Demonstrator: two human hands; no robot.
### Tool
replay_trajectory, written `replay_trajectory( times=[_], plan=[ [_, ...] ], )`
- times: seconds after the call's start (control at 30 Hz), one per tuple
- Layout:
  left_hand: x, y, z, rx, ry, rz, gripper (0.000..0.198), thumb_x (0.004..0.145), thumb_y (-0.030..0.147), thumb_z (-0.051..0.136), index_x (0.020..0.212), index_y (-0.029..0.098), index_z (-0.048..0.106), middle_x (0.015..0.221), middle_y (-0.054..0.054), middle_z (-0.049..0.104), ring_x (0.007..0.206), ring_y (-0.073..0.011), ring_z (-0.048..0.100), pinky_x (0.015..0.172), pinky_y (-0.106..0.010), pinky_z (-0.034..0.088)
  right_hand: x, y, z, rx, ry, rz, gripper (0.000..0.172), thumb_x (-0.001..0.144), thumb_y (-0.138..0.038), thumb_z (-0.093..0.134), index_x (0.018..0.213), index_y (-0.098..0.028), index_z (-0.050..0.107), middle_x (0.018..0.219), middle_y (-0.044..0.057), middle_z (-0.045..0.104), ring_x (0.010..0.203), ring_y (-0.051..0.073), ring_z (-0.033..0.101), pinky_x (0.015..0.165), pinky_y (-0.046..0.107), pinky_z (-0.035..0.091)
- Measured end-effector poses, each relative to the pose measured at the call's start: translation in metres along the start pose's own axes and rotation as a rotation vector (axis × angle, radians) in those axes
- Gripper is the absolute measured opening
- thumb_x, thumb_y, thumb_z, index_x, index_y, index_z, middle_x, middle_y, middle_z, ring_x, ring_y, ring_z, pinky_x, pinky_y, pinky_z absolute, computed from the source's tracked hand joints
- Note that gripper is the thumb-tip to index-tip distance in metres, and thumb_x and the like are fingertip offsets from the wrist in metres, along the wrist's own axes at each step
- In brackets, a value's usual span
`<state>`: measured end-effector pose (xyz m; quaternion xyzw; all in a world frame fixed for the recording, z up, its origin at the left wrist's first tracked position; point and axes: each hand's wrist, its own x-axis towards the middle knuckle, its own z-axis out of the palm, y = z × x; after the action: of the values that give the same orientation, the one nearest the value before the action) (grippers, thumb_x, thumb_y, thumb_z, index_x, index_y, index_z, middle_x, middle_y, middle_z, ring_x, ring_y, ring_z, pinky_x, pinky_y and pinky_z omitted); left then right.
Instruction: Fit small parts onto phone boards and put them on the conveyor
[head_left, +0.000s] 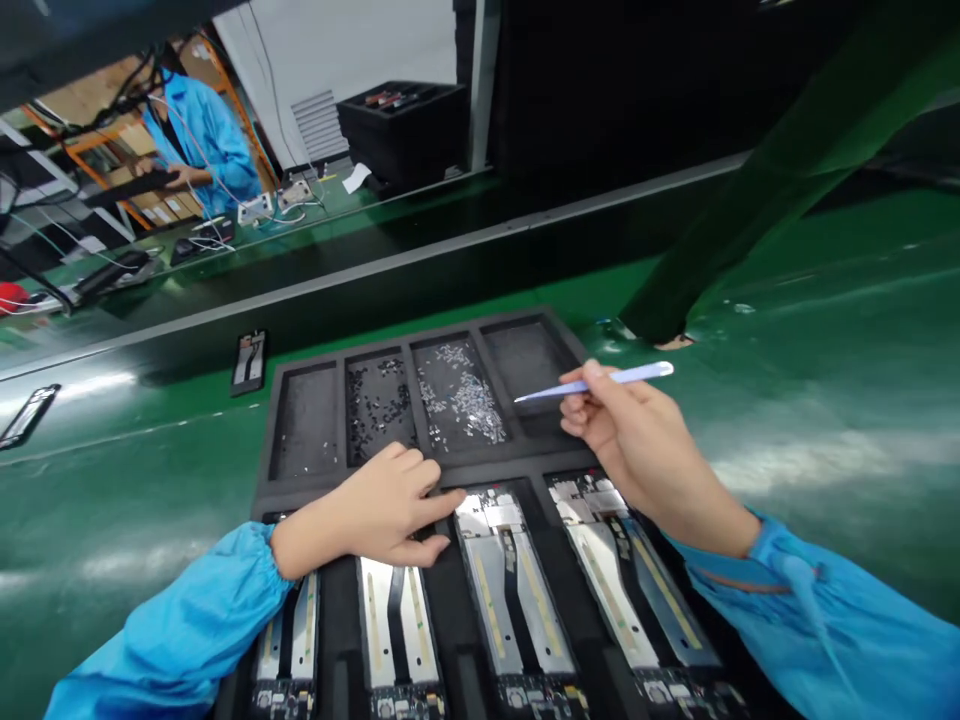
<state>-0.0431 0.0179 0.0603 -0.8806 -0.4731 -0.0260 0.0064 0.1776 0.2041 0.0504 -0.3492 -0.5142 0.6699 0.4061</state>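
My right hand (630, 440) pinches a pale lilac pair of tweezers (600, 383), their thin tip pointing left above the tray's parts compartments. Below it lies an opened phone (622, 580) with a black ribbon cable down its middle. My left hand (397, 500) has its index finger stretched to the top left corner of another opened phone (514, 590), thumb apart and the other fingers curled. No object shows in that hand. Partly under the left hand and forearm lie two more opened phones, one in the middle (397, 630) and one at the left (289, 640).
A black foam tray (307, 490) holds the phones; its compartments contain small silvery pieces (472, 400) and small black pieces (379, 405). Two phones (249, 360) (30, 415) lie on the green bench. A dark green post (720, 220) rises at right. Behind, a person in blue (202, 130) works.
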Motion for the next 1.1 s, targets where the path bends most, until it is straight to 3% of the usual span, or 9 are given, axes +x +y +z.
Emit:
replay_trajectory(
  times=[0.13, 0.3, 0.4, 0.5, 0.6, 0.73, 0.9, 1.1],
  plan=[
    [-0.002, 0.007, 0.001, 0.008, -0.008, -0.043, 0.054, 0.099, 0.059, 0.054, 0.132, 0.018, 0.060, 0.090, -0.005, 0.052, 0.075, -0.0209, 0.046, 0.069, -0.036, 0.031, 0.010, -0.021, 0.013, -0.124, -0.144, 0.029, 0.045, 0.078, -0.063, 0.082, 0.092, -0.021, 0.075, 0.072, 0.002, 0.062, 0.062, 0.015, 0.057, 0.053, 0.028, 0.051],
    [-0.006, 0.011, 0.003, -0.088, 0.043, -0.086, 0.074, 0.095, 0.078, 0.051, 0.134, 0.016, 0.059, 0.090, -0.004, 0.052, 0.079, -0.0217, 0.047, 0.071, -0.037, 0.033, 0.057, -0.043, 0.069, -0.456, -0.441, -0.220, 0.043, 0.088, -0.062, 0.072, 0.099, -0.021, 0.076, 0.087, 0.007, 0.071, 0.071, 0.019, 0.065, 0.063, 0.031, 0.056],
    [-0.007, 0.012, 0.005, -0.126, 0.082, -0.100, 0.075, 0.095, 0.079, 0.049, 0.131, 0.014, 0.059, 0.090, -0.003, 0.050, 0.077, -0.0210, 0.046, 0.070, -0.038, 0.033, 0.089, -0.018, 0.110, -0.495, -0.593, -0.254, 0.042, 0.092, -0.059, 0.067, 0.103, -0.019, 0.076, 0.088, 0.007, 0.072, 0.068, 0.018, 0.063, 0.061, 0.032, 0.056],
    [-0.007, 0.015, 0.007, -0.114, 0.097, -0.128, 0.065, 0.099, 0.073, 0.049, 0.127, 0.015, 0.060, 0.091, -0.003, 0.049, 0.076, -0.0201, 0.044, 0.069, -0.037, 0.033, 0.111, 0.021, 0.131, -0.523, -0.660, -0.243, 0.042, 0.097, -0.056, 0.059, 0.101, -0.017, 0.074, 0.087, 0.007, 0.070, 0.065, 0.017, 0.061, 0.058, 0.030, 0.053],
    [-0.006, 0.016, 0.005, -0.107, 0.070, -0.142, 0.050, 0.100, 0.060, 0.057, 0.127, 0.017, 0.059, 0.095, -0.004, 0.049, 0.078, -0.0205, 0.045, 0.071, -0.037, 0.036, 0.120, 0.045, 0.131, -0.564, -0.688, -0.224, 0.037, 0.099, -0.052, 0.057, 0.099, -0.018, 0.073, 0.095, 0.007, 0.070, 0.068, 0.017, 0.061, 0.058, 0.029, 0.050],
    [-0.007, 0.009, 0.000, -0.117, 0.045, -0.111, 0.038, 0.100, 0.039, 0.059, 0.130, 0.015, 0.058, 0.095, -0.003, 0.046, 0.075, -0.0198, 0.043, 0.071, -0.037, 0.039, 0.119, 0.045, 0.121, -0.632, -0.653, -0.225, 0.032, 0.102, -0.046, 0.054, 0.100, -0.020, 0.071, 0.093, 0.006, 0.068, 0.072, 0.018, 0.060, 0.060, 0.030, 0.045],
    [-0.010, 0.001, -0.004, -0.140, 0.061, -0.082, 0.036, 0.102, 0.036, 0.055, 0.132, 0.017, 0.059, 0.097, -0.004, 0.046, 0.075, -0.0202, 0.043, 0.071, -0.036, 0.041, 0.120, 0.040, 0.120, -0.690, -0.601, -0.279, 0.029, 0.103, -0.043, 0.052, 0.099, -0.020, 0.069, 0.095, 0.006, 0.069, 0.078, 0.020, 0.062, 0.068, 0.033, 0.046],
    [-0.012, -0.001, -0.008, -0.153, 0.026, -0.078, 0.038, 0.100, 0.031, 0.058, 0.136, 0.019, 0.060, 0.103, -0.005, 0.049, 0.081, -0.0204, 0.047, 0.078, -0.036, 0.044, 0.124, 0.047, 0.118, -0.717, -0.629, -0.323, 0.029, 0.104, -0.044, 0.051, 0.098, -0.022, 0.069, 0.098, 0.006, 0.070, 0.087, 0.023, 0.065, 0.078, 0.035, 0.048]
  ],
)
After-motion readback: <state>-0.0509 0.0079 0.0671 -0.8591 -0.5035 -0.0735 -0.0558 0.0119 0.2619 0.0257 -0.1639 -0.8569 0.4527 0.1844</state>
